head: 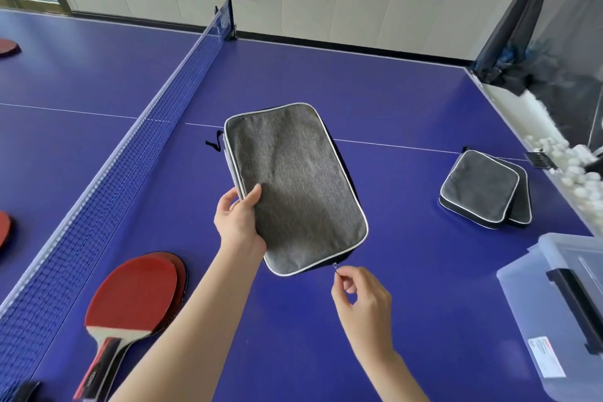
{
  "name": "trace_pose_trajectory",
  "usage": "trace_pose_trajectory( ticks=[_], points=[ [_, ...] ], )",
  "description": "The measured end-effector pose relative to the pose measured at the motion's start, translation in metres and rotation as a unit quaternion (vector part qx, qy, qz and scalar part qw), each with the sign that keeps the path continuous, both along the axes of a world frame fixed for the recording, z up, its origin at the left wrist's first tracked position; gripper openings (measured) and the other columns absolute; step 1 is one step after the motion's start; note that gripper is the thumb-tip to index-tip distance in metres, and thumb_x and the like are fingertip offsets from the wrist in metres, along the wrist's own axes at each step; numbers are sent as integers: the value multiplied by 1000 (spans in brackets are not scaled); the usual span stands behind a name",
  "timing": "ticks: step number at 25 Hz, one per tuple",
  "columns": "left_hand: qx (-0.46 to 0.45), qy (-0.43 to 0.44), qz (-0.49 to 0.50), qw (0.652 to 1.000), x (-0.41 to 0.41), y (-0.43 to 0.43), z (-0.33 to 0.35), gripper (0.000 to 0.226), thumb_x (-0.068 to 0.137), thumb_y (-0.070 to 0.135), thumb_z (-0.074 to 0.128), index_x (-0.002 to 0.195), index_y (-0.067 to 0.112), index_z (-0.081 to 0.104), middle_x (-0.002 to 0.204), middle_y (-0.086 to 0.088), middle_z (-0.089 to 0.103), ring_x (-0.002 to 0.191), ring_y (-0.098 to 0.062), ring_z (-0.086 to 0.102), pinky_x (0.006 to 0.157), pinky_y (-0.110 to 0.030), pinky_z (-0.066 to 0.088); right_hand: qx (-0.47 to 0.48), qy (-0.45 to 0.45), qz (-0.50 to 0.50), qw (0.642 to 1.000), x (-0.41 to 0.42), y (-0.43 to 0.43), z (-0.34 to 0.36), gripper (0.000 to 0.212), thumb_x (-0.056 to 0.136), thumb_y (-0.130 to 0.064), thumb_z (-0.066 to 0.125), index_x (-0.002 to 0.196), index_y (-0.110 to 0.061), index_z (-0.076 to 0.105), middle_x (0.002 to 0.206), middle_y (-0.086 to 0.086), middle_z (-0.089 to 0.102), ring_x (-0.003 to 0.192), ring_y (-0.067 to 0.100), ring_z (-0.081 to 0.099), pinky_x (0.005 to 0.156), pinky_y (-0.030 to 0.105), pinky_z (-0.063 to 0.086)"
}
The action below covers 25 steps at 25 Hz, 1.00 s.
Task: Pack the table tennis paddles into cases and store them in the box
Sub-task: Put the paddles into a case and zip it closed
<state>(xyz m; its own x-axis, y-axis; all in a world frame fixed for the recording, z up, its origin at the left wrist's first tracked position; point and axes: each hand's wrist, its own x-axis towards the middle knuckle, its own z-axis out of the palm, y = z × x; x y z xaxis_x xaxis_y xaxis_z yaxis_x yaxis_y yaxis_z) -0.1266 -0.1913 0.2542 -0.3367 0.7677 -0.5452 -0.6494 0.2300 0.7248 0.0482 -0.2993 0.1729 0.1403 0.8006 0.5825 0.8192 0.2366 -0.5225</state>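
A grey fabric paddle case (298,186) with white piping lies tilted over the blue table, lifted at its near end. My left hand (239,222) grips its left edge, thumb on top. My right hand (359,294) pinches the zipper pull (335,268) at the case's near right corner. Two red paddles (133,297) lie stacked at the near left beside the net. Two more grey cases (483,189) lie stacked at the right. A clear plastic box (561,313) with a black latch stands at the near right.
The blue net (130,157) runs diagonally along the left. Beyond it, parts of more red paddles (8,47) show at the left edge. A trough of white balls (567,166) and dark netting sit past the table's right end.
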Motion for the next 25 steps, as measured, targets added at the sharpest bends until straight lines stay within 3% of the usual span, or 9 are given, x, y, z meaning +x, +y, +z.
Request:
trace_pose_trajectory(
  ticks=[5,10,20,23,25],
  points=[
    [-41,-25,64,997,36,0,-7,31,80,11,75,104,16,56,96,-1,66,88,-21,64,87,-43,54,-9,43,-15,999,-32,-10,-7,8,75,-9,69,80,-14,65,61,-7,55,60,7,46,51,15,39],
    [-70,-23,99,992,54,-3,-16,28,79,15,76,91,24,53,103,-3,64,94,-21,63,96,-47,50,-20,134,-30,990,-51,-17,-9,2,82,-19,63,81,-17,64,60,-9,58,60,5,46,52,14,39],
    [-54,-4,97,994,61,-12,-20,28,80,12,75,97,21,54,93,-4,66,89,-22,64,94,-48,51,-59,104,4,993,-62,-14,-14,11,76,-15,69,86,-19,66,62,-10,59,56,7,47,48,13,37],
    [-49,7,87,995,56,-14,-20,26,80,11,75,89,24,54,98,-7,67,97,-27,66,93,-49,52,-61,59,15,996,-59,-18,-12,7,81,-27,67,85,-21,67,65,-14,60,52,6,50,44,15,40],
    [-38,13,68,997,46,-16,-20,26,80,9,74,87,24,54,98,-8,68,95,-28,67,92,-51,52,-57,93,11,994,-43,-23,-2,16,86,-39,60,81,-24,65,63,-14,55,50,8,45,44,18,39]
  ],
)
